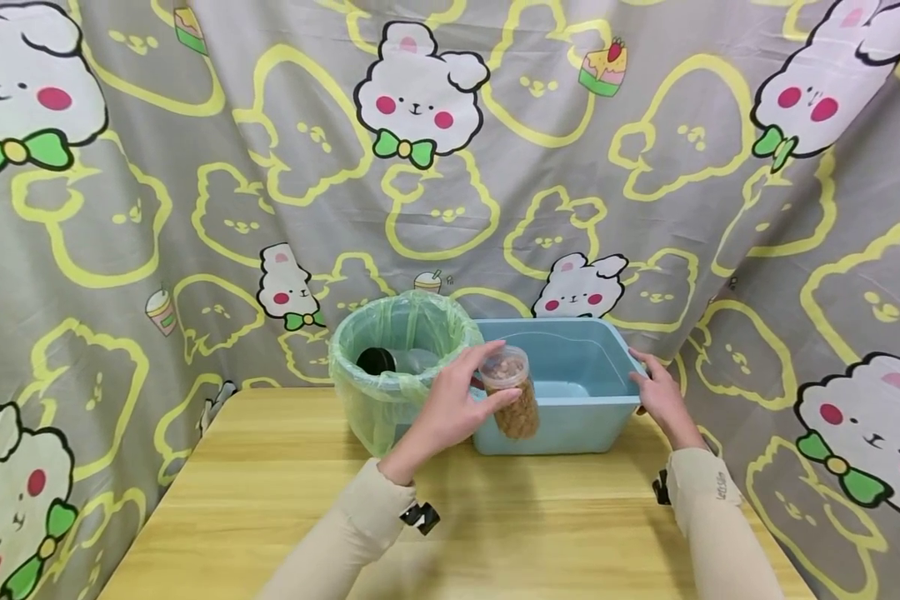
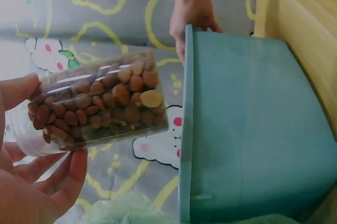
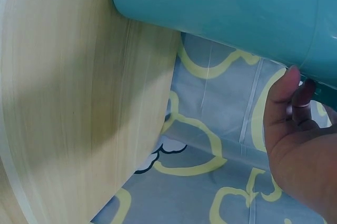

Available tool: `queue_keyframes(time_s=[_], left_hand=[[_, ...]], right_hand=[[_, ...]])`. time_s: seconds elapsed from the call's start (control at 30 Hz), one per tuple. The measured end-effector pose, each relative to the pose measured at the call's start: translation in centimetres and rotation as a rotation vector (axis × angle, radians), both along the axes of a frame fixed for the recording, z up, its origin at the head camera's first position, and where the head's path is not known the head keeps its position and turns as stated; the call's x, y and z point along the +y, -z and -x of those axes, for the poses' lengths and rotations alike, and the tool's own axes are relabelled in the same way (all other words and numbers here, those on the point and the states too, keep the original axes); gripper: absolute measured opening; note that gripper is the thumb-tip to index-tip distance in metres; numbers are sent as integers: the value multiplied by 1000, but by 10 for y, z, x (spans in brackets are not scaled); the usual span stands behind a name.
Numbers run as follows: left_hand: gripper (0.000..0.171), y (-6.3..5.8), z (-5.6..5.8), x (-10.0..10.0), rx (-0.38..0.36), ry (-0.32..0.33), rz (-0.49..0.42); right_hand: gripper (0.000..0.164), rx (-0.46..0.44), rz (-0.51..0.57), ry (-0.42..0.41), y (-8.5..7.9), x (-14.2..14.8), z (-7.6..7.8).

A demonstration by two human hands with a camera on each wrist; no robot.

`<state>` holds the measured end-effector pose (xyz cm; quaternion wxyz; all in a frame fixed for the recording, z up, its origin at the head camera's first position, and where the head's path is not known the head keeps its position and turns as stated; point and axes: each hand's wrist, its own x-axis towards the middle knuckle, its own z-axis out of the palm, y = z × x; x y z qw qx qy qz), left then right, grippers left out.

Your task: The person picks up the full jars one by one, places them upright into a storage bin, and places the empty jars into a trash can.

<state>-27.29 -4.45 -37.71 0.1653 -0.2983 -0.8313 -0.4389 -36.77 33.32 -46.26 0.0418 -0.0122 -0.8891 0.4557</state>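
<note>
A clear plastic jar of brown nuts (image 1: 520, 408) is gripped near its lidded end by my left hand (image 1: 453, 400), thumb on one side and fingers on the other. It hangs in the air before the blue rectangular bin (image 1: 547, 429), tilted. In the left wrist view the nuts (image 2: 105, 98) show through the jar's wall. My right hand (image 1: 658, 392) holds the bin's right rim. The right wrist view has its thumb and curled fingers (image 3: 287, 84) at the edge of the bin (image 3: 226, 8).
Left of the blue bin stands a round bin lined with a green plastic bag (image 1: 378, 417). Inside it lie a black-capped item (image 1: 376, 361) and something clear. Both bins stand on a wooden table (image 1: 285, 483), with a patterned curtain (image 1: 450, 217) behind.
</note>
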Motion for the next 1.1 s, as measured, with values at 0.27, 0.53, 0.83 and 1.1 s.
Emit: queue_keyframes(time_s=[0.27, 0.53, 0.83, 1.1], left_hand=[[66, -9, 20, 21, 48, -39, -49], [66, -8, 35, 39, 41, -67, -36], [68, -3, 51, 48, 41, -146, -3], [68, 8, 64, 52, -14, -167, 31]], right_hand=[[56, 17, -4, 10, 1, -1, 0], [56, -4, 11, 6, 0, -1, -1], [56, 11, 20, 10, 1, -1, 0], [56, 13, 24, 11, 1, -3, 1]])
